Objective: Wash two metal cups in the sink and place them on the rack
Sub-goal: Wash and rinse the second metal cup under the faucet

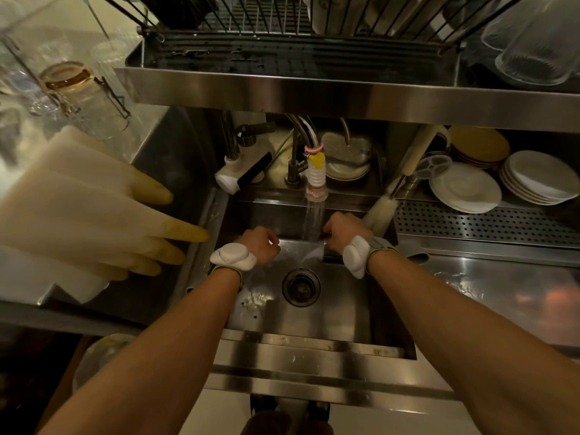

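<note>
Right hand (343, 230): fingers curled round what we read as a metal cup (326, 248), tipped on its side in the water stream (312, 219) from the tap (315, 171). Left hand (262, 246): fingers curled, just beside the stream; we cannot tell whether it holds anything. Both sit low in the sink (345, 312), just behind the drain (300, 287). A brush (379, 211) leans at the rear right corner. Plates (464, 186) are stacked beyond it. The rack (314, 92) is overhead. A rubber glove (94, 208) hangs left.

left hand (262, 246) fingers: curled under, hidden
right hand (345, 230) fingers: hidden, hold unclear
rubber glove (94, 211): blurred, cut by left edge
</note>
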Demonstrator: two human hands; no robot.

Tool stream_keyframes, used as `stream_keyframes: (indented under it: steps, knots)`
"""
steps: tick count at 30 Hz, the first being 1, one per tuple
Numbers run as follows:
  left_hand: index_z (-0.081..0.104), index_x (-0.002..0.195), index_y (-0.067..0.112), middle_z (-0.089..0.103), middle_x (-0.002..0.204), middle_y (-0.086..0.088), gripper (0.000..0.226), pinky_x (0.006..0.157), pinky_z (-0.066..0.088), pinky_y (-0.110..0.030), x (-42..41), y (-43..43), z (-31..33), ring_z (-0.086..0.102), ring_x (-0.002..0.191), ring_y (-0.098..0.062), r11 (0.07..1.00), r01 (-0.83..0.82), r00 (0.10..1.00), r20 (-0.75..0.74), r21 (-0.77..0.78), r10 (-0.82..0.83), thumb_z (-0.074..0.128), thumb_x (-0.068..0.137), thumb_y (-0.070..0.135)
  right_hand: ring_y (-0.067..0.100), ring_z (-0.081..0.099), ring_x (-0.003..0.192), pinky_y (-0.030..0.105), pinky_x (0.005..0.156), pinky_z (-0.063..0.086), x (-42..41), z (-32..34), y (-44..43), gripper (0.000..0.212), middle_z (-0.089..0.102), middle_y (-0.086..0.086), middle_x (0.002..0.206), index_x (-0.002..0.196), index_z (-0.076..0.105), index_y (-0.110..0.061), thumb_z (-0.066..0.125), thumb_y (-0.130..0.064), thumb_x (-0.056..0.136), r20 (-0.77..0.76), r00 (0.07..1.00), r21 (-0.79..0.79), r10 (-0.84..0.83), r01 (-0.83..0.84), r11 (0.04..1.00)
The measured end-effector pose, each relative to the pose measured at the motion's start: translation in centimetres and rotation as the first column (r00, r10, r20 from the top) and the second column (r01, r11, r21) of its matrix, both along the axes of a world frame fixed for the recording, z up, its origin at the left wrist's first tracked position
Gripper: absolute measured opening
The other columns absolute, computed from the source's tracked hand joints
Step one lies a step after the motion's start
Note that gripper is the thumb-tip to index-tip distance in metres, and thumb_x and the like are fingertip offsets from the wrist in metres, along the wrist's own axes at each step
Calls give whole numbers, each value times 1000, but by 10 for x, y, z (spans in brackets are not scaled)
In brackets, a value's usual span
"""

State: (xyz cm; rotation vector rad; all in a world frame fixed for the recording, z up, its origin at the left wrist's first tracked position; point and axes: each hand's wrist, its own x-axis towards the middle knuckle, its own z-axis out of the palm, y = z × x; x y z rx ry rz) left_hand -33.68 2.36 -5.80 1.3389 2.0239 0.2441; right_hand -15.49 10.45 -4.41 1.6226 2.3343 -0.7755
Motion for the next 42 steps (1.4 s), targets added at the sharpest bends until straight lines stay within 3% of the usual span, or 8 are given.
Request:
stream_keyframes:
  steps: [9, 16, 22, 25, 32, 36, 39, 42]
  knots:
    - [69, 105, 23, 67, 119, -8, 23, 90, 51, -32, -3, -1, 0, 63, 108, -27, 999, 30, 998, -49, -12, -30, 63, 84, 30, 37, 50, 119, 43, 98, 44, 1, 4, 3, 40, 51, 20, 128, 123, 53, -5, 62, -14, 85, 94, 995, 58, 40, -45, 997]
    - [68, 105, 26, 65, 121, -7, 24, 94, 51, -36, -5, -2, 1, 62, 109, -27, 999, 38, 998, -58, -18, -39, 63, 82, 33, 36, 54, 113, 44, 94, 48, 0, 8, 6, 34, 56, 18, 122, 116, 56, -5, 62, -13, 84, 146, 985, 50, 97, -105, 993]
    - [68, 104, 28, 64, 123, -7, 23, 95, 50, -36, -2, 0, -1, 61, 112, -29, 999, 38, 997, -63, -39, -41, 63, 83, 35, 31, 56, 111, 45, 98, 44, 6, 7, 9, 33, 62, 10, 119, 117, 62, -17, 61, -29, 86, 107, 990, 106, 94, -105, 989]
    - [69, 103, 27, 66, 119, -7, 22, 93, 51, -36, 0, 1, -4, 63, 108, -28, 998, 43, 998, -50, -53, -46, 63, 83, 34, 32, 55, 115, 43, 98, 45, 14, -1, 12, 43, 58, 13, 126, 123, 55, -13, 63, -33, 85, 90, 996, 51, 3, -8, 999]
    - [67, 113, 14, 66, 118, -15, 35, 94, 49, -34, 7, 7, -15, 61, 111, -32, 999, -1, 1000, 9, -54, 1, 54, 92, 38, 27, 63, 106, 29, 88, 48, 10, -24, 0, 45, 68, 14, 113, 128, 57, -7, 64, -11, 84, -258, 922, -142, -289, 260, 955]
    - [66, 115, 9, 67, 117, -18, 45, 99, 45, -38, 12, 15, -16, 58, 115, -36, 998, -8, 999, 46, -60, 11, 43, 96, 43, 22, 64, 92, 36, 87, 53, 8, -26, 6, 49, 68, 7, 93, 126, 58, -8, 67, -21, 79, -381, 791, -305, -479, 382, 872]
    - [66, 111, 14, 67, 114, -18, 38, 99, 46, -42, 12, 19, -14, 59, 112, -36, 998, 17, 999, 50, -58, -14, 42, 97, 39, 23, 65, 100, 41, 92, 54, 5, -24, 5, 37, 70, 6, 106, 109, 69, -16, 68, -35, 76, -411, 777, -320, -476, 366, 874]
    - [68, 108, 17, 68, 113, -17, 31, 97, 47, -41, 10, 20, -11, 60, 109, -36, 998, 37, 998, 54, -59, -34, 43, 96, 32, 17, 64, 97, 25, 83, 48, 5, -26, 4, 36, 69, 2, 104, 112, 69, -15, 66, -32, 81, -421, 791, -236, -444, 377, 896]
